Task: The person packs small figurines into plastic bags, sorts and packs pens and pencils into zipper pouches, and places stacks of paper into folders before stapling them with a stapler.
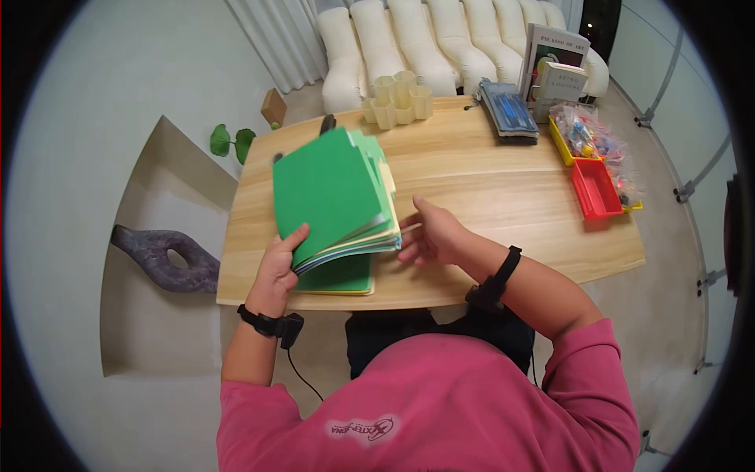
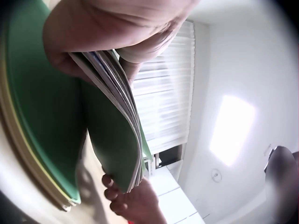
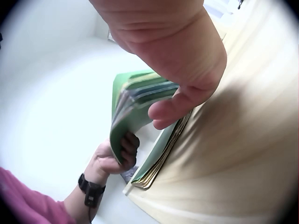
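Observation:
My left hand [image 1: 277, 263] grips a thick bundle of file folders [image 1: 326, 185] by its near left corner, thumb on top of the green cover and fingers beneath. The bundle is raised and tilted, its layered edges of green, cream and bluish sheets fanned toward the right. Under it, a second green folder stack [image 1: 338, 275] with tan layers lies on the table's near edge. My right hand [image 1: 434, 234] is at the bundle's lower right corner, thumb lifted and fingers loosely extended. In the right wrist view its fingers [image 3: 173, 109] overlap the sheet edges.
On the wooden table [image 1: 487, 189], a cream hexagonal holder [image 1: 397, 102] stands at the back. A blue-grey pouch [image 1: 510, 110] and upright books [image 1: 554, 67] are at the back right. The red bin [image 1: 595, 190] and yellow bin [image 1: 562, 141] with bagged small parts sit at right.

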`<state>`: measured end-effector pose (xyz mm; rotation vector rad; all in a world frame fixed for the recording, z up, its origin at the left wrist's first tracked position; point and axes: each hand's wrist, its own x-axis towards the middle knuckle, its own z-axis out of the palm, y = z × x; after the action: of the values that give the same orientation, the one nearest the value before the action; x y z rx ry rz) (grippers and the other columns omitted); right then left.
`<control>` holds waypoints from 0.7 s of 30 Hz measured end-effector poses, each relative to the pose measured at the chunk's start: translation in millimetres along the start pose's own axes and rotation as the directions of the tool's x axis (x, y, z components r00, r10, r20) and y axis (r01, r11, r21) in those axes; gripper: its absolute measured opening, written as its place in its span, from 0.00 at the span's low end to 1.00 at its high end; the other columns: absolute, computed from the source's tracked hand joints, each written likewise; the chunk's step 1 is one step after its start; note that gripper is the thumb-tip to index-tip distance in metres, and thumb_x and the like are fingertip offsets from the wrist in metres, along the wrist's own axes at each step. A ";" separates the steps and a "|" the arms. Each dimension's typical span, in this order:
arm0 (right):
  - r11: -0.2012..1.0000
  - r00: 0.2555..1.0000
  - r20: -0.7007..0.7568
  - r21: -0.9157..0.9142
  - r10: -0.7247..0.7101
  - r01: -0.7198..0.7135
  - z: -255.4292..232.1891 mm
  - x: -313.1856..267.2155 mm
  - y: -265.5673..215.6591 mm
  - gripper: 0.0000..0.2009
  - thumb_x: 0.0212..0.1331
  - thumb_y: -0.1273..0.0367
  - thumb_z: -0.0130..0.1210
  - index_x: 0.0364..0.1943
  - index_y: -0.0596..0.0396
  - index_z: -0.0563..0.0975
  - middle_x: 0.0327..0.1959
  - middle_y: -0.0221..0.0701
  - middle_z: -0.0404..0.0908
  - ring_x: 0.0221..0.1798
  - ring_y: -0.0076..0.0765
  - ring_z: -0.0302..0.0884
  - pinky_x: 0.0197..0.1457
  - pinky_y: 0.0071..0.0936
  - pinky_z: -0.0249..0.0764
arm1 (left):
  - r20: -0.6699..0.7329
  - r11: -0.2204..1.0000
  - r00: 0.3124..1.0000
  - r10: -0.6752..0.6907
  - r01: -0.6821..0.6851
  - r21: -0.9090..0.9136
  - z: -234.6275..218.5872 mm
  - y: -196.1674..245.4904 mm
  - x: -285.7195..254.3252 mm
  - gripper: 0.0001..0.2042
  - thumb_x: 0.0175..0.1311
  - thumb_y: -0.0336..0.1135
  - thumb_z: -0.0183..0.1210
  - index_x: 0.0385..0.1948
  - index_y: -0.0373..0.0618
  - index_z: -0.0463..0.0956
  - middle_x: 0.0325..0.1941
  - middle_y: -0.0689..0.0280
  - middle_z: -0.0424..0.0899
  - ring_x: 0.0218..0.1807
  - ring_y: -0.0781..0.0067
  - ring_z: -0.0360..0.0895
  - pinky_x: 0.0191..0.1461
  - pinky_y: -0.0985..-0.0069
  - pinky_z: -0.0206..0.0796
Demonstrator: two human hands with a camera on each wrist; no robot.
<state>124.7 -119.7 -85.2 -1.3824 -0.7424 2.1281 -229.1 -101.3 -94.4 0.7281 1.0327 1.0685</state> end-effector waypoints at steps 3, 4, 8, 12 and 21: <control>0.996 0.993 0.069 -0.008 -0.092 0.092 -17.8 -0.4 6.6 0.26 0.81 0.46 0.44 0.59 0.55 0.76 0.45 0.39 0.89 0.35 0.36 0.90 0.33 0.33 0.80 | 0.004 0.988 1.000 0.023 -0.023 0.155 22.3 -15.6 -12.1 0.22 0.71 0.34 0.72 0.62 0.35 0.78 0.57 0.57 0.89 0.54 0.64 0.88 0.59 0.68 0.80; 0.996 0.994 0.060 -0.009 -0.089 0.090 -20.7 -3.3 10.9 0.26 0.81 0.46 0.44 0.59 0.55 0.76 0.45 0.39 0.89 0.35 0.36 0.90 0.33 0.33 0.80 | 0.019 0.953 0.995 0.098 -0.100 0.286 27.2 -19.7 -13.9 0.23 0.70 0.34 0.73 0.61 0.33 0.78 0.56 0.57 0.89 0.54 0.65 0.87 0.59 0.68 0.80; 0.950 0.982 -0.033 -0.262 -0.186 0.171 -19.0 -16.8 20.6 0.12 0.76 0.65 0.58 0.56 0.53 0.78 0.45 0.35 0.89 0.35 0.33 0.92 0.30 0.31 0.80 | 0.137 0.645 0.961 0.241 -0.263 0.717 28.6 -9.9 -23.4 0.28 0.65 0.40 0.77 0.61 0.32 0.79 0.56 0.53 0.89 0.54 0.57 0.88 0.59 0.63 0.80; 0.927 0.979 -0.010 -0.322 -0.204 0.190 -19.5 -18.4 19.1 0.12 0.77 0.64 0.58 0.57 0.54 0.78 0.42 0.33 0.89 0.37 0.30 0.92 0.29 0.28 0.79 | 0.070 -0.076 0.890 0.450 -0.040 0.996 55.6 -4.8 -50.2 0.40 0.58 0.50 0.79 0.67 0.33 0.74 0.67 0.42 0.80 0.67 0.43 0.79 0.70 0.54 0.72; 0.927 0.978 -0.030 -0.326 -0.208 0.187 -21.6 -11.4 23.2 0.11 0.76 0.64 0.60 0.53 0.55 0.80 0.42 0.34 0.90 0.34 0.30 0.92 0.27 0.28 0.79 | 0.508 -0.142 0.837 0.205 -0.488 0.861 106.4 -47.6 -70.1 0.41 0.58 0.47 0.77 0.74 0.41 0.71 0.80 0.39 0.69 0.83 0.38 0.62 0.82 0.54 0.61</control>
<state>146.3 -140.4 -100.7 -1.4590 -1.1918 1.8550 -122.5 -183.5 -74.9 2.4973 1.3934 0.3837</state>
